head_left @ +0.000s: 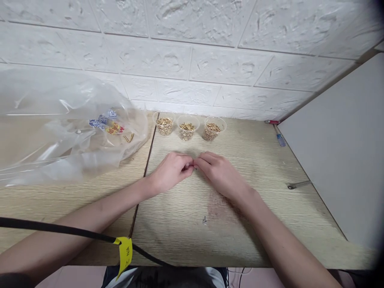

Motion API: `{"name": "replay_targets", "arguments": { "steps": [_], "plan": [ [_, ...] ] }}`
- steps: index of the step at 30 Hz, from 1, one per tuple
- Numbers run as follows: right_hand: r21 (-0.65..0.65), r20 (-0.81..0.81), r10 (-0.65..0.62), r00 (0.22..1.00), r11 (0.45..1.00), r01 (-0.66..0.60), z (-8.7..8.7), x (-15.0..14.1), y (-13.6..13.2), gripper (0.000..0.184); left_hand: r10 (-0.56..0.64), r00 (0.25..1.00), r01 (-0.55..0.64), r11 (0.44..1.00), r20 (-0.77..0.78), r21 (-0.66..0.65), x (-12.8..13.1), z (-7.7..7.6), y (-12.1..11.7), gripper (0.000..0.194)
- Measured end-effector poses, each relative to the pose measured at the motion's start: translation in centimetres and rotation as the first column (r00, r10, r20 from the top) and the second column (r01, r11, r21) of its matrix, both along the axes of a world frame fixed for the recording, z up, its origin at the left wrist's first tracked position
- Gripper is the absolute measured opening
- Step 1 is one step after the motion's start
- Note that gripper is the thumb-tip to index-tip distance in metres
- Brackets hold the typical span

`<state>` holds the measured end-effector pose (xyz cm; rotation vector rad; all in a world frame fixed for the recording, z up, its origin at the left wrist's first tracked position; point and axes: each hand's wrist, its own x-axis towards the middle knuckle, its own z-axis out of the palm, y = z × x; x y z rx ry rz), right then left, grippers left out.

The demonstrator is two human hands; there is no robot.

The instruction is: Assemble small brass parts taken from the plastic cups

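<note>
Left forearm (111,212): enters at lower left, slants up and inward over the table seam (141,196), passing beneath a black cable (69,231).
Left hand (168,174): low over the tabletop (180,228), back up; fingers curled, thumb below, their tips drawn in toward the index finger with a small hollow between.
Right forearm (279,234): enters at lower right, slants up and inward, mirroring the other.
Right hand (220,174): back up, wrist fairly straight, fingers bent and held close together, pointing left; thumb mostly hidden.
Fingertips: both sets meet near mid-table; which hand pinches, cannot tell.
Small piece (196,168): dark speck at the meeting fingertips, otherwise covered; type not readable.
Cups (187,130): three, clear, in a row beyond the hands, each containing brass-coloured pieces (187,127).
Metal part (204,220): small, on the tabletop, nearer the body, between the forearms.
Plastic bag (66,148): left of the cups.
</note>
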<state>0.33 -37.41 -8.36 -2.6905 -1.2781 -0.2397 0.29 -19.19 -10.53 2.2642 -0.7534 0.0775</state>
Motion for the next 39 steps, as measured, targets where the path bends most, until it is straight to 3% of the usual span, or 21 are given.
{"name": "replay_targets", "arguments": {
  "steps": [2,5,8,10,14,21,24,28,33,39],
  "plan": [
    [0.032,-0.029,0.001,1.0,0.999,-0.001,-0.3,0.2,-0.1,0.02,0.004,1.0,-0.003,1.0,-0.009,0.01,0.0,0.0,0.0,0.027],
    [0.19,-0.133,-0.001,0.991,0.981,0.027,-0.5,0.6,-0.5,0.02,0.014,1.0,-0.014,1.0,0.02,0.0,-0.2,-0.2,0.0,0.022],
    [0.374,-0.24,-0.05,0.97,0.917,0.14,-0.3,1.1,-1.0,0.017,0.048,0.994,-0.042,0.998,0.102,-0.056,-0.4,-0.5,0.0,0.012],
    [0.439,-0.294,-0.117,0.949,0.865,0.243,-0.1,1.4,-1.3,0.014,0.072,0.988,-0.06,0.994,0.137,-0.091,-0.4,-0.6,0.1,0.015],
    [0.469,-0.343,-0.202,0.917,0.809,0.354,-0.4,2.0,-1.5,0.011,0.096,0.98,-0.074,0.989,0.176,-0.125,0.1,-0.8,0.6,0.014],
    [0.496,-0.279,-0.204,0.938,0.806,0.323,-2.4,2.3,-1.1,0.011,0.014,0.931,0.002,0.999,0.364,-0.045,1.8,-1.7,2.2,0.009],
    [0.508,-0.272,-0.214,0.938,0.796,0.328,-2.7,2.4,-0.9,0.011,0.038,0.92,-0.031,0.999,0.389,-0.023,1.7,-1.6,2.2,0.012],
    [0.533,-0.279,-0.217,0.936,0.776,0.339,-2.9,2.5,-0.8,0.01,0.088,0.937,-0.103,0.994,0.337,0.026,0.3,-0.6,0.9,0.015],
    [0.559,-0.297,-0.206,0.932,0.754,0.345,-3.0,2.6,-0.8,0.009,0.13,0.981,-0.158,0.968,0.146,0.195,-1.3,0.7,-1.7,0.023],
    [0.554,-0.298,-0.213,0.93,0.755,0.35,-3.2,2.7,-0.8,0.011,0.179,0.983,-0.183,0.935,0.041,0.303,-0.9,0.9,-2.5,0.011]
  ]
}}
